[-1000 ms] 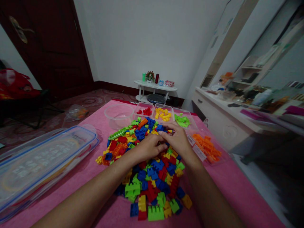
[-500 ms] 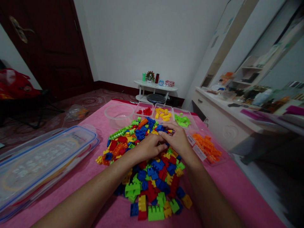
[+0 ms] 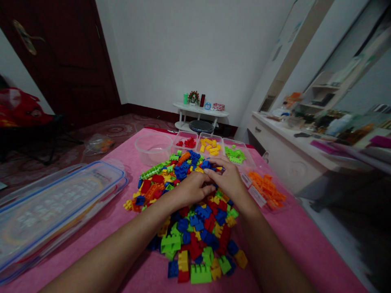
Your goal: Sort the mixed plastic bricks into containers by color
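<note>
Left hand (image 3: 195,188) and right hand (image 3: 227,176) are resting close together over the toy-block heap (image 3: 200,213); cannot tell whether either is gripping a piece. Heap is lying on pink cloth (image 3: 305,240); three clear boxes (image 3: 210,134) are sitting beyond.

Toy bricks (image 3: 195,221) | red, blue, green, yellow, orange | jumbled heap | on pink surface (image 3: 100,248)
</note>
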`<state>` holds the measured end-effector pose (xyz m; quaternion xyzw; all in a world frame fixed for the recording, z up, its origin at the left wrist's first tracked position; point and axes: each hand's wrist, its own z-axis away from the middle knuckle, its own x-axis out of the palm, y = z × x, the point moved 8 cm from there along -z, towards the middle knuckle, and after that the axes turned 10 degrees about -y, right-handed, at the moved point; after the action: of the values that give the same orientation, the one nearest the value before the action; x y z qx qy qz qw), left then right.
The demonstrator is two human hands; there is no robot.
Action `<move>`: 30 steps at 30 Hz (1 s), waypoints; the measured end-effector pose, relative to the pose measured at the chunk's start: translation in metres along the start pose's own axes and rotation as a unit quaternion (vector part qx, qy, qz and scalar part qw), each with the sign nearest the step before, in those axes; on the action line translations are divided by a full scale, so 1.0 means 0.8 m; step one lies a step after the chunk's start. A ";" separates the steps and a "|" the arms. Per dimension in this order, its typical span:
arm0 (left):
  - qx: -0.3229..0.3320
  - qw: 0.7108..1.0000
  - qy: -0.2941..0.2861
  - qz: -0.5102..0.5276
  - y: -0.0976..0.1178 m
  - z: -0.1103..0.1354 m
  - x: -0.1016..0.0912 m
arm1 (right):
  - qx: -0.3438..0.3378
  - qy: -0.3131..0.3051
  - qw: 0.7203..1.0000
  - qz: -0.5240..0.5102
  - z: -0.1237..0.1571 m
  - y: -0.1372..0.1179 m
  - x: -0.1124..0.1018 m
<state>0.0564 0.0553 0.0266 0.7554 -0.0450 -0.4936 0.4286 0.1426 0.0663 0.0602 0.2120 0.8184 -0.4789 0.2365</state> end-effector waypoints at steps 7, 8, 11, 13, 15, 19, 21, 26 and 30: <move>-0.006 1.000 -0.005 -0.004 -0.003 0.000 0.002 | -0.004 0.001 1.000 -0.003 0.001 -0.001 0.000; -0.006 1.000 -0.004 -0.007 -0.004 0.000 0.002 | -0.006 0.000 1.000 -0.001 0.001 -0.001 0.000; -0.005 1.000 -0.005 -0.005 -0.002 0.000 0.001 | -0.004 -0.002 1.000 0.003 0.001 -0.001 0.000; -0.004 1.000 -0.007 0.002 -0.001 0.000 0.001 | -0.005 -0.001 1.000 0.006 0.001 -0.002 0.000; -0.006 1.000 -0.008 0.004 -0.001 0.000 0.001 | -0.004 -0.003 1.000 0.007 0.001 -0.002 0.000; -0.003 1.000 -0.010 0.000 -0.003 0.000 0.003 | 0.004 -0.005 1.000 0.002 0.001 -0.001 0.001; -0.001 1.000 -0.011 -0.002 -0.004 0.000 0.003 | 0.002 -0.003 1.000 0.001 0.001 -0.001 0.001; 0.002 1.000 -0.007 0.010 -0.004 0.000 0.003 | -0.005 -0.005 1.000 -0.003 0.001 -0.001 0.002; -0.011 1.000 -0.017 0.009 -0.005 0.000 0.005 | -0.008 -0.006 1.000 0.001 0.001 -0.001 0.002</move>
<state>0.0570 0.0562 0.0212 0.7416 -0.0538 -0.5031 0.4405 0.1412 0.0652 0.0598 0.2082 0.8205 -0.4732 0.2439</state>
